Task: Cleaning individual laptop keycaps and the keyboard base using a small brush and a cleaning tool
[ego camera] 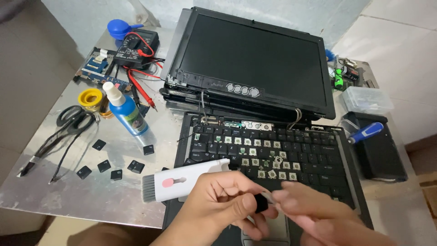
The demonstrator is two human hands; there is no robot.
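My left hand [218, 205] grips a white cleaning tool [182, 181] with a grey brush end and a pink button, and pinches a small black keycap [260, 202] at its fingertips. My right hand [314, 212] meets it from the right, fingers closed on the same keycap and a thin metal piece. Both hands hover over the front of an opened black laptop [255, 68]. Its keyboard [273, 152] has many keycaps removed, with white switch mounts exposed.
Several loose black keycaps [109, 164] lie on the metal table [91, 196] at left, near a blue spray bottle [127, 111], scissors [73, 120], yellow tape roll [90, 98], multimeter [135, 48] and circuit board. A blue-handled screwdriver [366, 132] and clear box [366, 99] sit right.
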